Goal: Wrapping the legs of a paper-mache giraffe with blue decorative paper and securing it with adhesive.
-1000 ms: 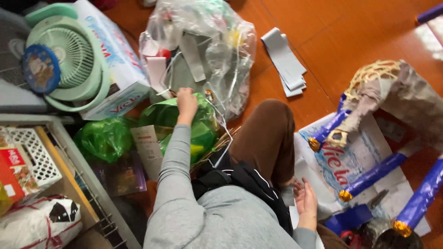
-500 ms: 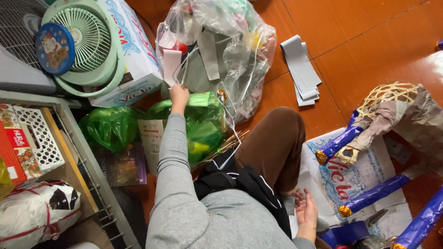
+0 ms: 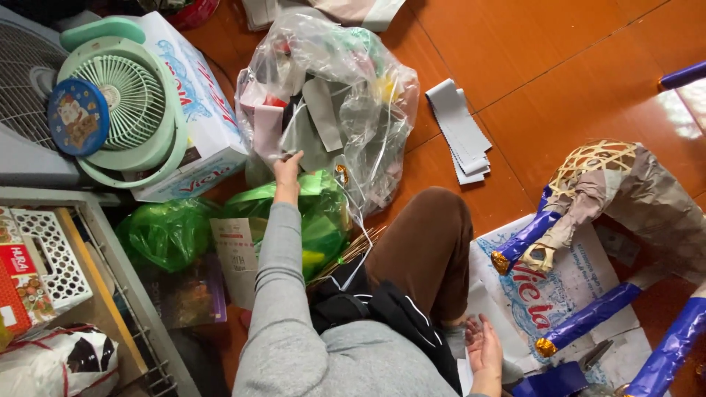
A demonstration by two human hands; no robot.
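Where the left hand (image 3: pixel 287 173) reaches, a crumpled clear plastic bag (image 3: pixel 346 95).

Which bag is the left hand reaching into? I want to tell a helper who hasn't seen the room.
Start at the mint-green fan leaning on the white cardboard box. Just right of that box sits the clear plastic bag stuffed with paper and scraps, which the left hand touches. The bags below it are green; this one is see-through.
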